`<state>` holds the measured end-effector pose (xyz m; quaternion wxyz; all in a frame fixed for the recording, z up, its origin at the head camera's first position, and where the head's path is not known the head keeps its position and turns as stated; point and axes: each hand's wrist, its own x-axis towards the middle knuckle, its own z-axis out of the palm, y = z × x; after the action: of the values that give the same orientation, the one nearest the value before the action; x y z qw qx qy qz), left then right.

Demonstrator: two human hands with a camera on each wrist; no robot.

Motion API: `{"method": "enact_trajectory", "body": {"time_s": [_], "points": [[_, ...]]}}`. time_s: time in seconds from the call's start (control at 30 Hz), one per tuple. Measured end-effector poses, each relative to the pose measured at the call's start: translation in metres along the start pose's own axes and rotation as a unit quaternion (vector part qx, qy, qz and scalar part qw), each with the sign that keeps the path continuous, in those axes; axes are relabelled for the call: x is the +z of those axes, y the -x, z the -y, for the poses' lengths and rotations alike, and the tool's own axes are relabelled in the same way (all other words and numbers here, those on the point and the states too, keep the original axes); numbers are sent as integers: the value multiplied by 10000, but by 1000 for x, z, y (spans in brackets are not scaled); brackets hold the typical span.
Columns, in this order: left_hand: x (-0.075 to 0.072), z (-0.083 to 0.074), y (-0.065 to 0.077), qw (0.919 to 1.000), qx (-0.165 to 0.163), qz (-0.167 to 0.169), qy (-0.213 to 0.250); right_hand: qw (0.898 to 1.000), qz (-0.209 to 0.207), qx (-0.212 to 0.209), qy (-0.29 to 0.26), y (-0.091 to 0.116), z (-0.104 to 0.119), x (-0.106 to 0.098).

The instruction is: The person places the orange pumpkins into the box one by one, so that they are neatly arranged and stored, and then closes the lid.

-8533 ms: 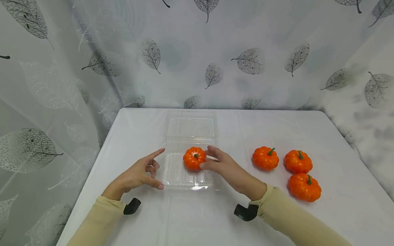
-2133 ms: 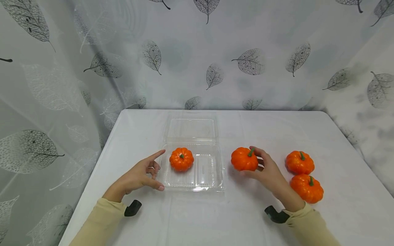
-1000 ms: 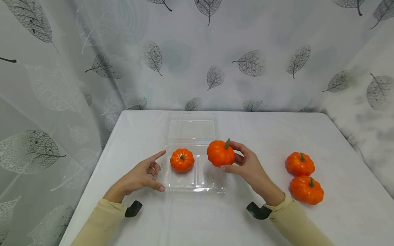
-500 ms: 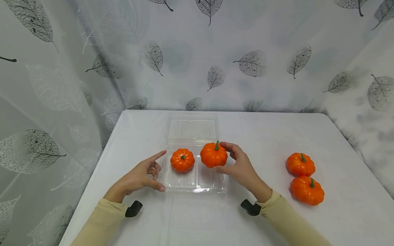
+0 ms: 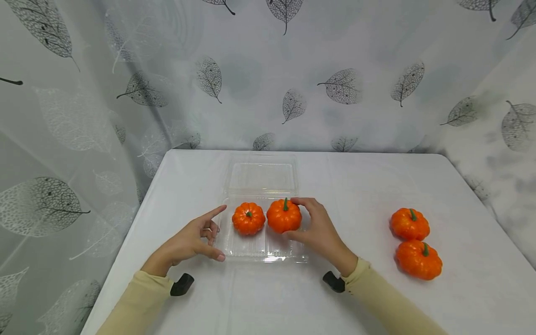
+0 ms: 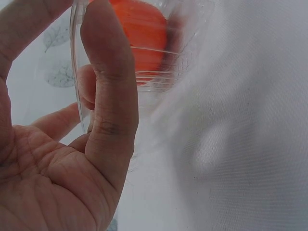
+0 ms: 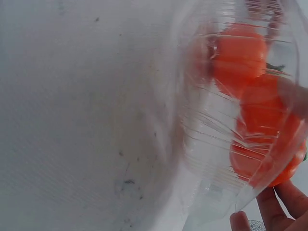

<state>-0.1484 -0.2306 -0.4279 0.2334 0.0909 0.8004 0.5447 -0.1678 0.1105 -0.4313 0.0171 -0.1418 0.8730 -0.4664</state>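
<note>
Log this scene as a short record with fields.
Clear container: base on the table, lid open and lying back
Inside: left pumpkin, on the base's left side
Right hand: fingers curled round the held pumpkin, at the base's right side; contact with the bottom unclear
Left hand: at the container's left edge, index finger and thumb spread
Outside: rear pumpkin and front pumpkin, close together at right
Surface: white-covered table
Backdrop: leaf-print cloth

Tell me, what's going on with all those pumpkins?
A person's right hand holds an orange pumpkin at the right part of an open clear box. A second pumpkin sits in the box beside it. The left hand is at the box's left edge. Two more pumpkins lie on the white table, off to the right.
</note>
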Motion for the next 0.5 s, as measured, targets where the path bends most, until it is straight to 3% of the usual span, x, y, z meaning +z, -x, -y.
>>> {"method": "enact_trajectory", "body": {"time_s": [0.5], "points": [[-1, 0, 1, 10000, -23, 11, 24, 9939, -240, -155, 1065, -2, -4, 14]]}}
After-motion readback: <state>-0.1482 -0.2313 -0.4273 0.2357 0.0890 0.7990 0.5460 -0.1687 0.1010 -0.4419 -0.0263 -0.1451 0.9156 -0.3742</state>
